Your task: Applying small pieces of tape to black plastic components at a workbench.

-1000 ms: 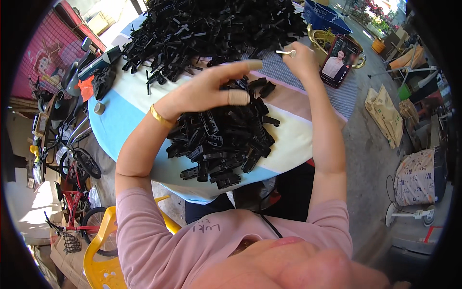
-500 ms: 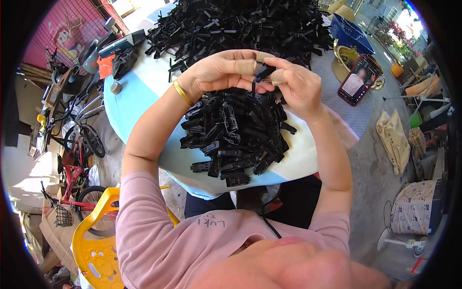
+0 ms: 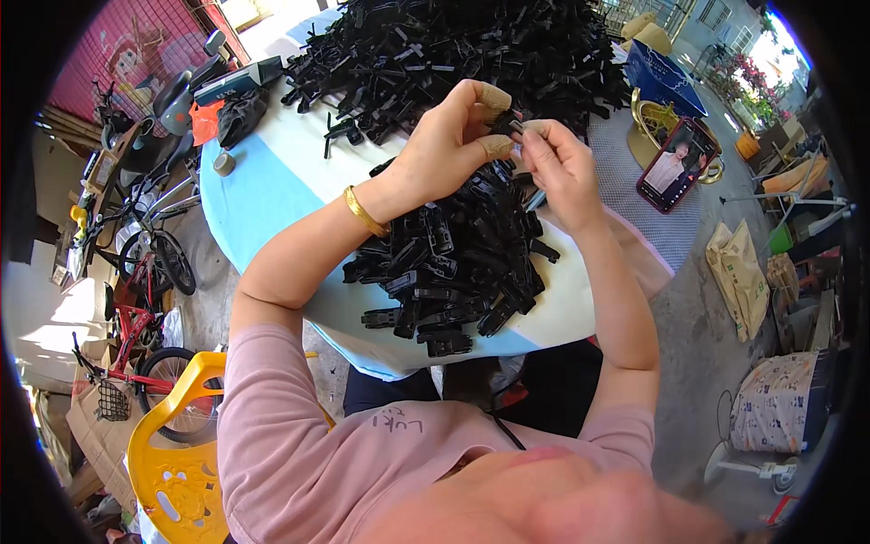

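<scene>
I see both of my hands raised over the round table (image 3: 272, 195), meeting just above the nearer heap of black plastic clips (image 3: 458, 263). My left hand (image 3: 444, 145) comes in from the left with a gold bangle (image 3: 364, 211) on the wrist; its thumb and forefinger, both wrapped in tan tape at the tips, are pinched on a small black clip (image 3: 509, 124). My right hand (image 3: 560, 168) faces it from the other side, its fingertips pressed together against the same clip, so the piece sits gripped between the two hands, lifted clear of the heap below. The other fingers of my right hand curl inward; I cannot tell whether they hold anything more. The nearer heap lies on the table's pale blue and white cloth, close to the edge by my body. Beyond my hands, a far larger heap of loose black parts (image 3: 453, 54) covers the back of the table. To the right, a phone (image 3: 676, 165) with a lit screen lies on a grey mesh mat, next to a blue box (image 3: 662, 77). At the left rim of the table sit a small round cap (image 3: 223, 163) and a dark bundle (image 3: 240, 113). On the ground to my left stand a yellow plastic chair (image 3: 172, 453) and bicycles (image 3: 145, 263).
</scene>
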